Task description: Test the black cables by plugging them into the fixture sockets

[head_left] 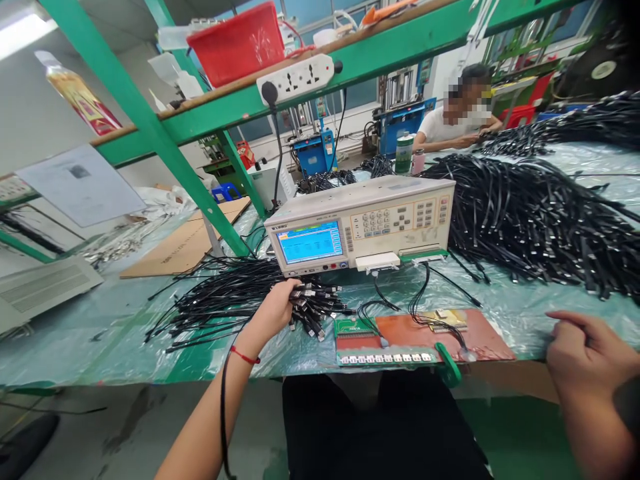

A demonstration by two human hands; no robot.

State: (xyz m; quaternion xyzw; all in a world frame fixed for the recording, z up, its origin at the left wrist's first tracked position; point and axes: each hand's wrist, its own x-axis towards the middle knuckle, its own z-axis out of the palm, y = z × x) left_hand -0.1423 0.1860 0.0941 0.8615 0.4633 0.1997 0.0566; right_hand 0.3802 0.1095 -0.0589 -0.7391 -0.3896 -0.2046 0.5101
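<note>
My left hand (281, 304) is closed at the plug end of a heap of black USB cables (215, 300), left of the test board. One black cable (223, 407) trails from this hand past the red wrist string and down along my forearm. Metal plugs (315, 307) fan out just right of my fingers. My right hand (583, 343) is at the table's right edge, index finger extended and the others loosely curled, with nothing visible in it. Between the hands lies a red-brown test board (405, 331) with a row of sockets and a green clamp (447, 365).
A bench tester (360, 227) with a lit blue screen stands behind the board, wired to it. A large pile of black cables (525, 220) fills the right side. Green shelf posts (150, 133) rise at left. Another person (453, 123) sits across the table.
</note>
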